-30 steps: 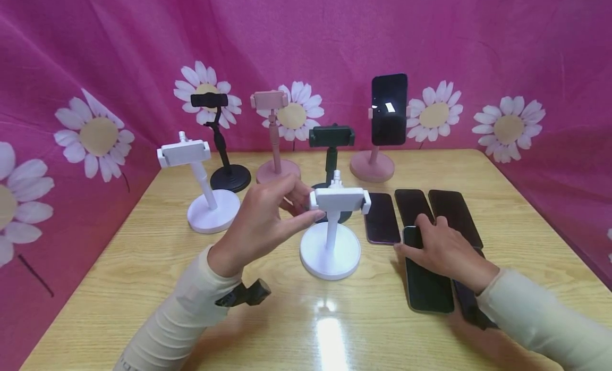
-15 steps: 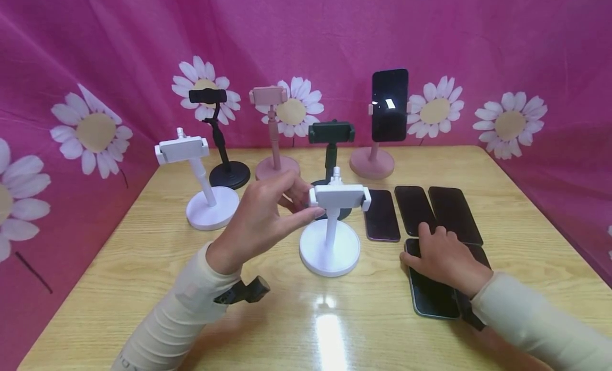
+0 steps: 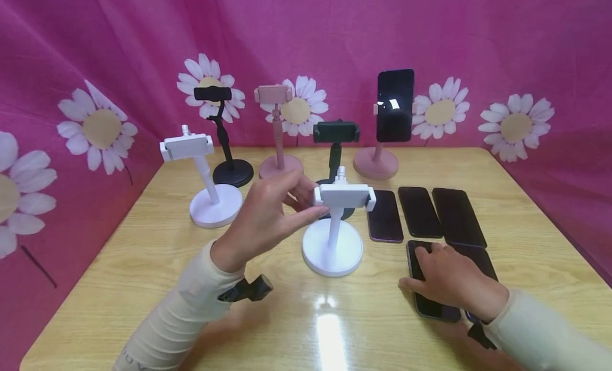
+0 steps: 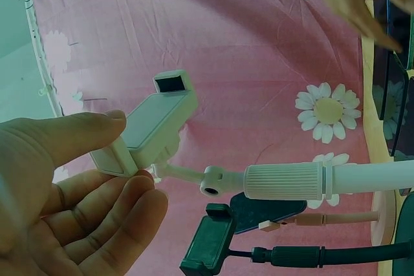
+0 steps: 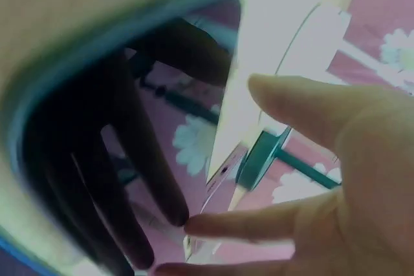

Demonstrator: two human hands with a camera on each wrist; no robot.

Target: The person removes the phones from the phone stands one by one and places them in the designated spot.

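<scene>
My left hand [image 3: 270,217] pinches one end of the clamp on a white phone stand [image 3: 333,249]. In the left wrist view the thumb [image 4: 90,132] lies on the clamp's end arm, with fingers below it. The clamp [image 4: 158,117] holds no phone. On the table's right, my right hand [image 3: 454,275] lies over a dark smartphone [image 3: 435,307], covering part of it. Its fingertips [image 5: 194,224] meet their own reflection in the glossy screen in the right wrist view, and the thumb stands apart. Beside that phone, another dark phone [image 3: 483,262] is partly hidden under the hand.
Several phones, including a purple-edged one [image 3: 384,217], lie behind my right hand. A second white stand [image 3: 215,206], a black stand [image 3: 232,171], a pink stand [image 3: 281,163] and a dark green stand [image 3: 336,134] stand around. Another pink stand [image 3: 375,163] carries an upright phone [image 3: 394,108].
My right hand has drawn the smartphone toward the table's near edge, away from the phones behind it. My left hand keeps its pinch on the white stand's clamp.
</scene>
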